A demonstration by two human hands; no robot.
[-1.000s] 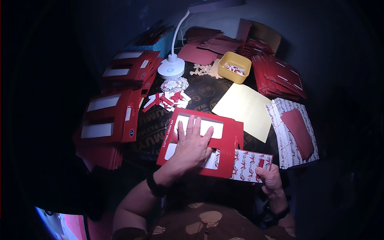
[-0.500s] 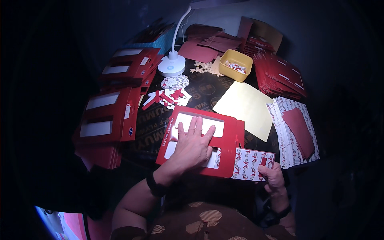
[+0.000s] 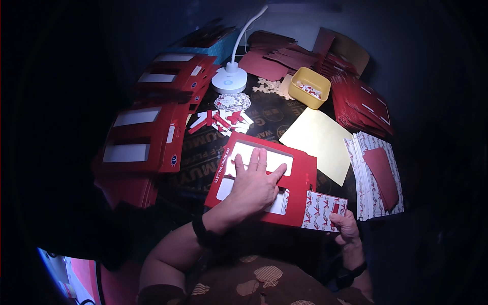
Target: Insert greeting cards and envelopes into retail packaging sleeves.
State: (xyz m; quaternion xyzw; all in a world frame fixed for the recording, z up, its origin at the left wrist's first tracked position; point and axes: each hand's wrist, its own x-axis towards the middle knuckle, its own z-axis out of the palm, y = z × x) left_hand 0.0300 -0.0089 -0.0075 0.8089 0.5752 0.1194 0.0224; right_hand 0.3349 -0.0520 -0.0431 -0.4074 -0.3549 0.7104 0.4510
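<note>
On my feed, red windowed packets (image 3: 159, 138) sit far left, then a white lamp (image 3: 229, 81). Left hand (image 3: 253, 185), fingers spread wide, rests flat on the red sleeve (image 3: 298, 190), partly blocking my view of its windows (image 3: 275, 156)! Patterned card (image 3: 318, 211) pokes from its right end, yellow sheet (image 3: 319, 143) beyond; right hand (image 3: 347, 226) pinches the card's tip, patterned stack (image 3: 367, 196) rightmost.

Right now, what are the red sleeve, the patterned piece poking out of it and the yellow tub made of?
The red sleeve looks like smooth thin cardboard: crisp edges and cut windows. The patterned piece seems to be smooth printed paper or card, since it is flat and thin. The yellow tub is probably smooth plastic, with rounded corners and even colour.
</note>
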